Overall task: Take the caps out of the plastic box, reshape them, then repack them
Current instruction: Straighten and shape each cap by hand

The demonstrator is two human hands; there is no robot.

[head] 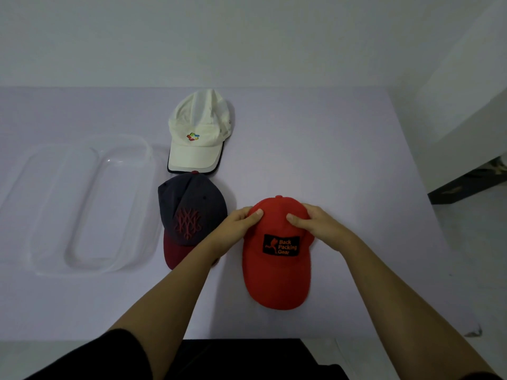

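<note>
head cam | faces forward-down | close above table (329,160)

A plain indoor room: bare pale wall (247,37) behind a lavender table (329,149).

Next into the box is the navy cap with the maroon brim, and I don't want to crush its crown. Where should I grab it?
Probably pinch the maroon brim of the navy cap, coming from the near-left. It is the stiff, flat part, points toward you, and lies clear of the left hand and the red cap. The clear plastic box sits just left.
</note>
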